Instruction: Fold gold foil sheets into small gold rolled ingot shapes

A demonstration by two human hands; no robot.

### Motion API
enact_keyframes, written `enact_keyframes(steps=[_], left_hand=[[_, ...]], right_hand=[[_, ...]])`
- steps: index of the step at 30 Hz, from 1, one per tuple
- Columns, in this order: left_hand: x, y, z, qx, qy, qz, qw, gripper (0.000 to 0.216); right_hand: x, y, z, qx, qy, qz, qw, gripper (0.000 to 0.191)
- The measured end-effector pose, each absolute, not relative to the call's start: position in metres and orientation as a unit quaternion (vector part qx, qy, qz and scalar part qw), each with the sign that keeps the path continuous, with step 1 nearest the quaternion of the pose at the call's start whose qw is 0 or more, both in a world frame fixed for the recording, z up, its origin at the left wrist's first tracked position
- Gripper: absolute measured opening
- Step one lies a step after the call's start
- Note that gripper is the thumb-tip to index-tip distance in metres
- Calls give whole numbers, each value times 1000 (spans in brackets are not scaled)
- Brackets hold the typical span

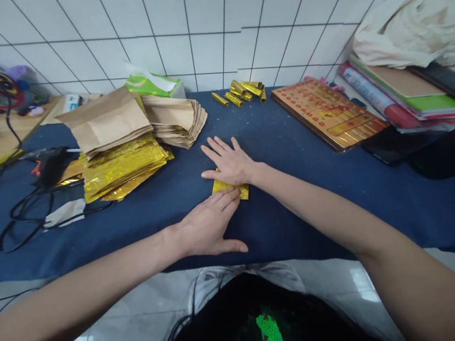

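Note:
A small piece of gold foil paper [244,192] lies on the dark blue cloth in front of me, mostly covered by both hands. My left hand [211,222] rests flat with its fingertips on the paper's near part, thumb stretched out on the cloth. Just beyond it, my right hand [228,162] presses its palm on the paper's far part, fingers spread. Up and left stands a stack of gold foil sheets [123,166] with brown-backed sheets [107,121] on top. Several rolled gold tubes [242,91] lie together near the wall.
Left are a black glue gun [50,164] with a looped cord and a folded brown paper stack [175,119]. A green tissue pack [154,84] stands by the tiled wall. Right, an orange printed stack [323,109] lies beside books [421,94] under a white bag [417,25].

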State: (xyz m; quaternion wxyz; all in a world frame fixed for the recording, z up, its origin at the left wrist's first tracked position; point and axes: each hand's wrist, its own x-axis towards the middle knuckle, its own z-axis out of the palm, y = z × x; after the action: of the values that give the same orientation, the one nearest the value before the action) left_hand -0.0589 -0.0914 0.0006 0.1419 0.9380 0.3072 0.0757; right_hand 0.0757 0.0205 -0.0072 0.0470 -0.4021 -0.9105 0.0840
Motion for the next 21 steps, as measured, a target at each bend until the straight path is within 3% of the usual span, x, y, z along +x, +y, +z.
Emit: enact_keyframes(steps=[8, 11, 14, 21], left_hand=[[-57, -92, 0, 937, 317, 75, 124, 90], [-56, -93, 0, 935, 323, 71, 124, 89], [-55, -93, -1, 932, 330, 74, 128, 87], [-41, -97, 3, 899, 381, 125, 173, 69]], right_hand=[[92, 58, -11, -486, -864, 7, 133, 71], [104, 52, -3, -493, -844, 4, 212, 52], [116, 26, 7, -462, -838, 78, 279, 24], [140, -27, 11, -289, -930, 132, 185, 19]])
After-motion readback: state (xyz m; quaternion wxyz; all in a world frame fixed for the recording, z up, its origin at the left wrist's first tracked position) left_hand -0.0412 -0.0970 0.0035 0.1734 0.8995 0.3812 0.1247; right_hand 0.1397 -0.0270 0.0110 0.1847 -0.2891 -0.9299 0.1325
